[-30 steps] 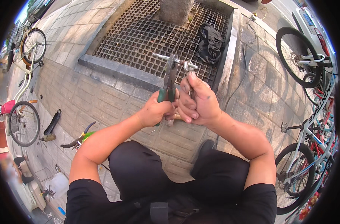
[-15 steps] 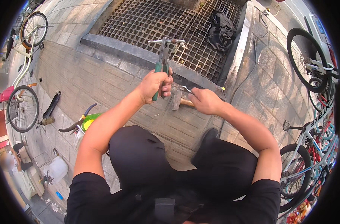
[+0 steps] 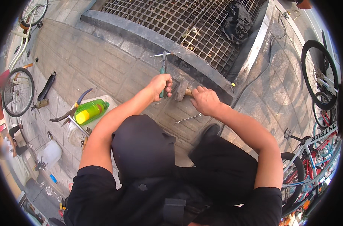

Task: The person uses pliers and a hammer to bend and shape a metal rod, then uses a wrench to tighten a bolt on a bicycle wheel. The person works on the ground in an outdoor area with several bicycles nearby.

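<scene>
My left hand (image 3: 161, 85) grips green-handled pliers (image 3: 163, 69) that point away from me; their jaws clamp a thin metal rod (image 3: 164, 55) lying crosswise over the stone kerb (image 3: 133, 35). My right hand (image 3: 203, 100) closes on the wooden handle of a hammer (image 3: 181, 90), whose steel head rests on the paving right beside my left hand. A metal wrench (image 3: 188, 118) lies on the pavers just below my right hand. My knees in black trousers fill the lower middle.
A metal grate (image 3: 171, 15) with a black bag (image 3: 237, 20) on it lies beyond the kerb. A green bottle (image 3: 89, 111) and loose tools lie at my left. Bicycles (image 3: 17, 90) stand at left and more bicycles (image 3: 322, 86) at right. A cable (image 3: 265, 64) crosses the pavers.
Both hands came down and apart. The left hand lowered the pliers and rod toward the kerb. The right hand let go of the rod and took hold of the hammer on the paving.
</scene>
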Motion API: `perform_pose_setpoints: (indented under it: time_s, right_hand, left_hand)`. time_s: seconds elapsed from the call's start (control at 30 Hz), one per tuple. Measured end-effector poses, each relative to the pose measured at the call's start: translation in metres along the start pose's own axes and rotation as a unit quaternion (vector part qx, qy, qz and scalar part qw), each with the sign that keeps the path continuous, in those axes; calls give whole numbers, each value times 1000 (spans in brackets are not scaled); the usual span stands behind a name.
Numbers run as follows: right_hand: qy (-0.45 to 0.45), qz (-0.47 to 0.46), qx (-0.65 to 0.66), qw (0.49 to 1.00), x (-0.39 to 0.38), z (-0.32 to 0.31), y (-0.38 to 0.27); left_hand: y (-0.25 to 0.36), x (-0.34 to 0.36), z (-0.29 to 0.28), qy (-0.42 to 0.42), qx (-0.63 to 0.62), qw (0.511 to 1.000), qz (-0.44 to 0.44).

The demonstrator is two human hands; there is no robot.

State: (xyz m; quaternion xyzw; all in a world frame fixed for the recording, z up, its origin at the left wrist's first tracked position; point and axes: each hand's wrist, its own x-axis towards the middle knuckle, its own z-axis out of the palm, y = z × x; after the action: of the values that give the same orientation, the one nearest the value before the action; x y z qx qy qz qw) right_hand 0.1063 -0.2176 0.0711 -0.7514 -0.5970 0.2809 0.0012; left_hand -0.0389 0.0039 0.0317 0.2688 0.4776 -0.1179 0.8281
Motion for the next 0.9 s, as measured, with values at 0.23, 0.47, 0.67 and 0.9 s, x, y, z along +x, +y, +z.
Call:
perform_pose_setpoints:
  time_s: [0.23, 0.47, 0.67, 0.9]
  right_hand:
    - [-72, 31, -23, 997, 25, 19, 17]
    - [-77, 67, 61, 993, 34, 26, 15]
    - [-91, 122, 249, 956, 23, -13, 15]
    - [66, 72, 305, 947, 54, -68, 26]
  left_hand:
    - [5, 3, 12, 12, -19, 999, -26]
    - [9, 10, 33, 136, 72, 988, 17]
    - [3, 19, 39, 161, 70, 984, 36]
    - [1, 15, 46, 205, 136, 966, 75]
